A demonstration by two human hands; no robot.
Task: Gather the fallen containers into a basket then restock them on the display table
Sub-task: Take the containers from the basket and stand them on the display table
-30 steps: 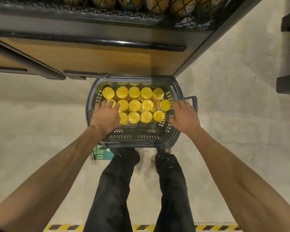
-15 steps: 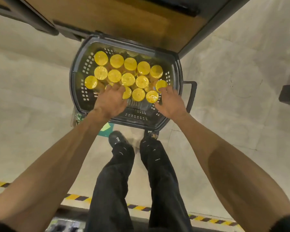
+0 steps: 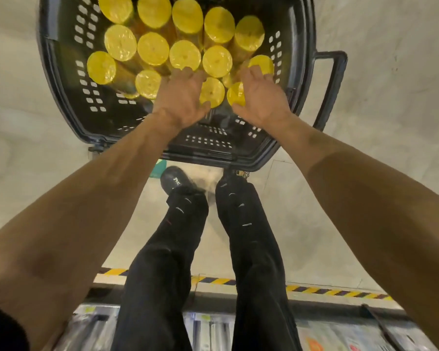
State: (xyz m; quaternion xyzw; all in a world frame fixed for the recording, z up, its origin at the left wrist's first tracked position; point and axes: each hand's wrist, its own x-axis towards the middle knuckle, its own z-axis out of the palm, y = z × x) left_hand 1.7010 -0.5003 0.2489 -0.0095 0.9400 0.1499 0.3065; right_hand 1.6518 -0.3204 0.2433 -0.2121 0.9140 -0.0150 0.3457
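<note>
Basket (image 3: 208, 155) is on the pale floor (image 3: 365, 153), right in front of my feet. It is dark plastic with slotted walls, and its side handle (image 3: 333, 79) sticks out on the right. The containers (image 3: 152, 48) stand upright inside with yellow lids up, packed in rows against the far side. The near part of the basket bottom is bare.

Both hands are down inside the basket, backs up. Left hand (image 3: 181, 97) has its fingers stretched forward and fairly straight, thumb splayed out, fingertips on the lids in the middle rows, nothing gripped. Right hand (image 3: 262, 97) is the same, fingers forward and lying over a lid near the right wall, thumb spread toward the left hand. One lid shows in the gap between the two thumbs. Fingertips are blurred, so I can't tell exact contact.

My black trousers (image 3: 251, 236) and one dark shoe (image 3: 174, 182) are below the basket, and a yellow-black striped tape (image 3: 314, 291) runs across the floor behind me.
</note>
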